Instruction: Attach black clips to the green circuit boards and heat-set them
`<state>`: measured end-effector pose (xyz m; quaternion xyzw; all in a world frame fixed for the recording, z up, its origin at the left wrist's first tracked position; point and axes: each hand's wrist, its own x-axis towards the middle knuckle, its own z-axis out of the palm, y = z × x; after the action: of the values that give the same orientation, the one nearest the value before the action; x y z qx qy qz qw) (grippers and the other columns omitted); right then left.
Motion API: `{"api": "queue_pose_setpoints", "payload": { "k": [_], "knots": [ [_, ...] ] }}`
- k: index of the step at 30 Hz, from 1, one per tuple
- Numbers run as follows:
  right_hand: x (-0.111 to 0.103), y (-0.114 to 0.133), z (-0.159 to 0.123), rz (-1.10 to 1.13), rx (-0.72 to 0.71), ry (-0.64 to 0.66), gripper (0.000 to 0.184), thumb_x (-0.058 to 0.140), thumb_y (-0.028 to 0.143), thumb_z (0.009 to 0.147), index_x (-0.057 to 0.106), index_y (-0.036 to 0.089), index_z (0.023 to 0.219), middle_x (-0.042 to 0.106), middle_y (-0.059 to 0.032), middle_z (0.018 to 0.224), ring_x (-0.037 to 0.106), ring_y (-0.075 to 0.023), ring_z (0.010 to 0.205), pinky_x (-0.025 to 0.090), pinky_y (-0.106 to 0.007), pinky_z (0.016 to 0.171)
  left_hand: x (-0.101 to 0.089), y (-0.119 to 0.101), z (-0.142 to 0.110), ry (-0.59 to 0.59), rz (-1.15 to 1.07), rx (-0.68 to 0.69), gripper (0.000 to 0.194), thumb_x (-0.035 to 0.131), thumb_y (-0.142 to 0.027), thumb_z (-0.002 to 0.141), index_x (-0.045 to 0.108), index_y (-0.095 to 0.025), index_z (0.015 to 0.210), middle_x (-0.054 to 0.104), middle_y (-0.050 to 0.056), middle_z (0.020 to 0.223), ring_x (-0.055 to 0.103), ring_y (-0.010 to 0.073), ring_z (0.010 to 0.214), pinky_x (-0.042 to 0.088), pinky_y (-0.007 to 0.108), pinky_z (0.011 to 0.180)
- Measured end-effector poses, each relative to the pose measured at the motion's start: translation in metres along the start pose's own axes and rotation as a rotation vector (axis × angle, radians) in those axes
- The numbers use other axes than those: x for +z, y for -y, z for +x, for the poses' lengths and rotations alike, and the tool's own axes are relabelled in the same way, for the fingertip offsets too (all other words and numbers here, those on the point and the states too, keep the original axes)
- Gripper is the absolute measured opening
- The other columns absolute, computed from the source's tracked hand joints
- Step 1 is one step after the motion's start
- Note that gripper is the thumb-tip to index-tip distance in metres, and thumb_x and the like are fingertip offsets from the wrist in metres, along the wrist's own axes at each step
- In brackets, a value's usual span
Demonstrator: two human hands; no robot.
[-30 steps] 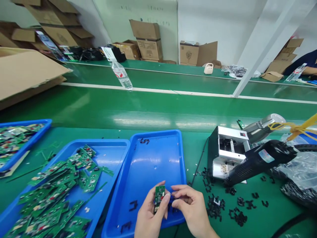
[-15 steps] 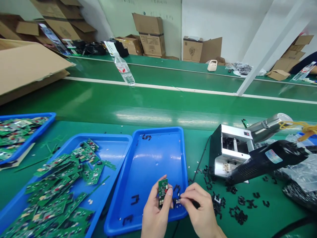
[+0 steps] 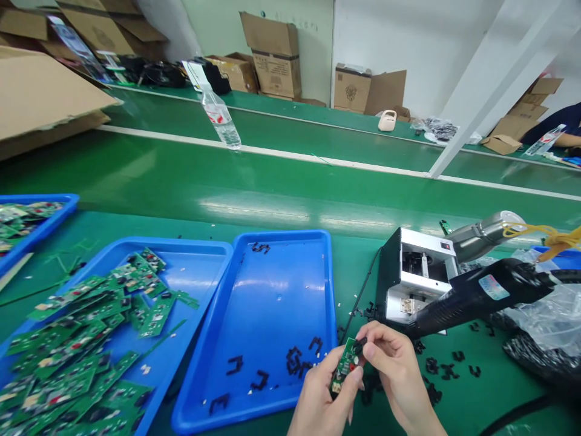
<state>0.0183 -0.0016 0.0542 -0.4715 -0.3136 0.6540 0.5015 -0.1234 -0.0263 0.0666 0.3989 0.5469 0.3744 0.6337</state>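
Observation:
My left hand (image 3: pixel 320 390) is closed around a small green circuit board (image 3: pixel 344 365), held tilted at the right edge of the middle blue tray (image 3: pixel 267 309). At the board's upper end, my right hand (image 3: pixel 393 363) pinches a black plastic clip (image 3: pixel 360 347) against it; the fingers partly cover the clip. More U-shaped black clips (image 3: pixel 295 361) lie in the tray, just left of my hands. Others of the same kind (image 3: pixel 449 371) are scattered on the green table to the right.
A left blue tray (image 3: pixel 195 243) holds a heap of circuit boards (image 3: pixel 68 345). To the right are a black-and-white machine (image 3: pixel 411 278), a black electric screwdriver (image 3: pixel 490 290), a steel flask (image 3: pixel 492 233) and plastic bags (image 3: pixel 540 315). A water bottle (image 3: pixel 221 121) stands farther back.
Both hands have moved right, off the tray's corner, with the board. My right hand has come up from the clips to the board's top end with a black clip.

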Motion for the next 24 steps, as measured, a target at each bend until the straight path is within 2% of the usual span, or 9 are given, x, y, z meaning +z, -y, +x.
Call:
{"api": "queue_pose_setpoints", "payload": {
  "k": [3, 10, 13, 16, 18, 20, 24],
  "knots": [
    [-0.002, -0.002, -0.002, 0.016, 0.019, 0.002, 0.026, 0.087, 0.036, 0.077, 0.07, 0.018, 0.07, 0.064, -0.0033, 0.091, 0.058, -0.0131, 0.071, 0.05, -0.025, 0.066, -0.002, -0.001, 0.001, 0.014, -0.001, -0.033, 0.032, 0.066, -0.049, 0.09, 0.066, -0.018, 0.082, 0.047, -0.006, 0.055, 0.042, 0.0081, 0.041, 0.034, 0.02, 0.044],
    [-0.003, 0.003, -0.004, -0.008, 0.047, 0.024, 0.027, 0.087, 0.038, 0.079, 0.071, 0.017, 0.071, 0.065, -0.0033, 0.092, 0.061, -0.0119, 0.066, 0.054, -0.026, 0.066, -0.005, -0.005, 0.0, 0.025, 0.034, -0.043, 0.031, 0.064, -0.046, 0.092, 0.061, -0.02, 0.074, 0.041, -0.009, 0.048, 0.038, 0.0081, 0.038, 0.031, 0.019, 0.041],
    [-0.004, 0.002, -0.003, -0.021, 0.037, 0.033, 0.027, 0.086, 0.037, 0.08, 0.072, 0.017, 0.071, 0.065, -0.0033, 0.09, 0.063, -0.0122, 0.066, 0.055, -0.026, 0.066, -0.006, -0.001, 0.0, 0.0, 0.076, 0.019, 0.031, 0.065, -0.044, 0.092, 0.065, -0.021, 0.071, 0.047, -0.007, 0.05, 0.041, 0.0095, 0.038, 0.032, 0.02, 0.039],
    [-0.005, 0.0, -0.002, -0.027, 0.017, 0.054, 0.024, 0.086, 0.036, 0.08, 0.073, 0.017, 0.073, 0.065, -0.0034, 0.089, 0.064, -0.013, 0.067, 0.056, -0.025, 0.065, -0.006, 0.004, 0.001, -0.051, 0.141, 0.157, 0.029, 0.067, -0.042, 0.091, 0.071, -0.021, 0.072, 0.058, -0.002, 0.055, 0.055, 0.0147, 0.05, 0.044, 0.021, 0.048],
    [-0.006, 0.0, -0.002, -0.029, 0.003, 0.052, 0.022, 0.085, 0.036, 0.081, 0.074, 0.018, 0.075, 0.066, -0.0033, 0.088, 0.065, -0.0133, 0.068, 0.056, -0.025, 0.064, -0.007, 0.009, 0.001, -0.073, 0.209, 0.235, 0.025, 0.065, -0.039, 0.093, 0.075, -0.022, 0.078, 0.065, 0.001, 0.061, 0.062, 0.0181, 0.061, 0.053, 0.024, 0.063],
    [-0.005, 0.0, -0.002, -0.051, -0.027, 0.047, 0.02, 0.084, 0.035, 0.082, 0.075, 0.018, 0.075, 0.067, -0.0035, 0.087, 0.065, -0.0133, 0.066, 0.057, -0.025, 0.064, -0.008, 0.014, 0.001, -0.076, 0.279, 0.285, 0.02, 0.064, -0.036, 0.094, 0.079, -0.023, 0.092, 0.07, 0.002, 0.069, 0.066, 0.0194, 0.067, 0.056, 0.028, 0.075],
    [-0.002, 0.001, -0.006, -0.136, -0.107, 0.004, 0.019, 0.081, 0.035, 0.084, 0.075, 0.019, 0.076, 0.074, -0.0082, 0.091, 0.07, -0.0179, 0.074, 0.059, -0.026, 0.066, -0.01, 0.019, -0.002, -0.065, 0.35, 0.381, 0.026, 0.06, -0.032, 0.098, 0.078, -0.025, 0.115, 0.077, 0.006, 0.088, 0.072, 0.0219, 0.081, 0.056, 0.029, 0.083]
  ]
}}
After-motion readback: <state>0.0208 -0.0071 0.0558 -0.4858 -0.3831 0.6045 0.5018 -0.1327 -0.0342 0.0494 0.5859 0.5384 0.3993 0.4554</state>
